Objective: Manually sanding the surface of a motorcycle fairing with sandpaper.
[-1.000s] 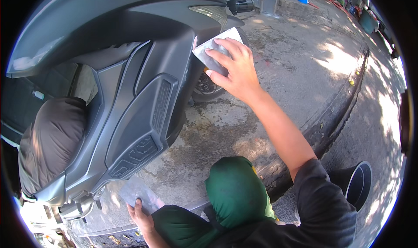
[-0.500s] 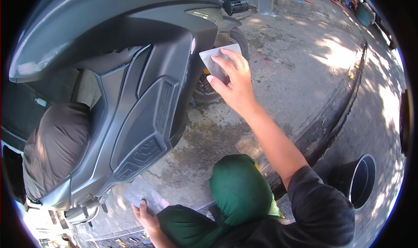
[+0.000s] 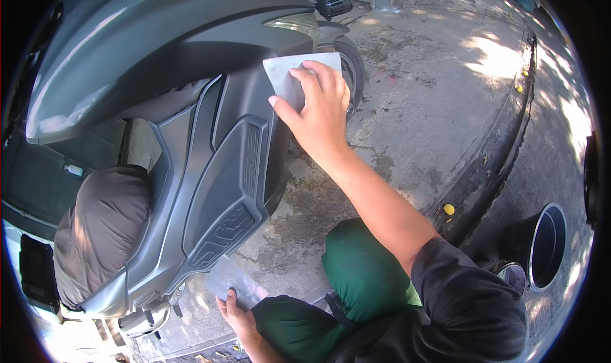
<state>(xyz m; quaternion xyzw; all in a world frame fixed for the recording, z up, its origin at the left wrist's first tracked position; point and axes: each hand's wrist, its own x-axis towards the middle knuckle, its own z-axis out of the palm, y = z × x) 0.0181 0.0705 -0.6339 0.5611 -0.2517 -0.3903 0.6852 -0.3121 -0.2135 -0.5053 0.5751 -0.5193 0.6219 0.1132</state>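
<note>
My right hand (image 3: 316, 108) is closed on a thin, flat grey sheet (image 3: 289, 86), with thumb and fingertips pressed on its face. The sheet is held in front of the lower front panel of a matte grey scooter (image 3: 172, 172); whether it touches the panel I cannot tell. Low in the picture, my left hand (image 3: 237, 314) pinches a clear, thin plate (image 3: 230, 279) with a pinkish smear near one corner, thumb on top. A pale, smeared patch (image 3: 63, 122) marks the tip of the scooter's large upper panel at the left.
A black bucket (image 3: 546, 248) stands at the right, with a smaller container (image 3: 511, 275) beside it. Dark cloth (image 3: 105, 229) bulges over the scooter's seat area. A groove (image 3: 509, 153) runs through the concrete, and the front wheel (image 3: 353, 73) is partly behind my right hand.
My right hand and its grey sheet have shifted left, nearer the scooter's front panel. The view has turned slightly, bringing the small container into sight. My left hand still grips the clear plate.
</note>
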